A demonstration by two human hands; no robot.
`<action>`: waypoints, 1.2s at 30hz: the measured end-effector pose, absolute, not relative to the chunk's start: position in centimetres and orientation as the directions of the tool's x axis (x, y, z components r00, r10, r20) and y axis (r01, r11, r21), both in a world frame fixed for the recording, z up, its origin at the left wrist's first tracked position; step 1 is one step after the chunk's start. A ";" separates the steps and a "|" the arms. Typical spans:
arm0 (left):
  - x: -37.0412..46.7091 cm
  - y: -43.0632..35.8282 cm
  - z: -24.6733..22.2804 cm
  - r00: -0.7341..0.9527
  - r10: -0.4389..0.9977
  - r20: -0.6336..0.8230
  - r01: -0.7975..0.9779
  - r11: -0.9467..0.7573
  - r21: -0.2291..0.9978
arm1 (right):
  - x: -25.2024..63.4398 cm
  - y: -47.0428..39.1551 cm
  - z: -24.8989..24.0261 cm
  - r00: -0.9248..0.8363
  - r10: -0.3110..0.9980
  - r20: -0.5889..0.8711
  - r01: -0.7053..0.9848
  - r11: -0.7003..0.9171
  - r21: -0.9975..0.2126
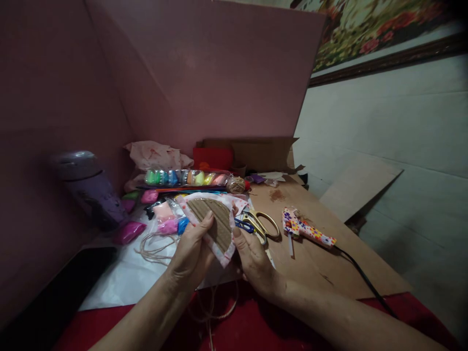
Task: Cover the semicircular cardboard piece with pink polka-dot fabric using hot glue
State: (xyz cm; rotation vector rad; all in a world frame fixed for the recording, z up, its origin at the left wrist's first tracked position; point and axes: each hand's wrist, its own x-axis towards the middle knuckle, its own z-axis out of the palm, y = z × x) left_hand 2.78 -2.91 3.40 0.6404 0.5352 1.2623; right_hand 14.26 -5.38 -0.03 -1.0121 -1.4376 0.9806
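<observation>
Between my hands is a fan-shaped piece of corrugated cardboard [220,223] with pale, red-spotted fabric folded round its edges. My left hand [193,246] grips its left side, the thumb lying on the bare cardboard. On the right edge, my right hand [254,258] pinches the fabric border with its thumb; its other fingers are mostly hidden behind. Gold-handled scissors [268,225] lie just beyond my right hand, beside a blue-handled tool [244,225] partly covered by the piece. Strands of twine [232,309] hang below, over the red cloth.
A flower-patterned glue gun [310,233] with a black cord lies on the brown cardboard sheet [340,265] at right. Behind are a tray of coloured clay [186,178] and a twine ball [236,185]. A purple bottle [93,192] stands left, near clay packets [129,232].
</observation>
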 end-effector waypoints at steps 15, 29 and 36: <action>3.1 -3.1 3.6 0.258 0.966 0.003 -0.686 0.181 0.705 | 14.9 -5.2 0.5 0.110 0.919 0.379 0.195 0.354 -0.915; 2.9 -3.1 3.7 0.355 0.934 0.047 -0.650 0.210 0.730 | 15.6 -4.6 0.3 0.050 0.934 0.355 0.099 0.349 -0.932; 2.7 -3.0 3.8 0.336 0.937 0.099 -0.609 0.136 0.781 | 16.5 -4.2 1.4 0.146 0.920 0.364 0.095 0.353 -0.931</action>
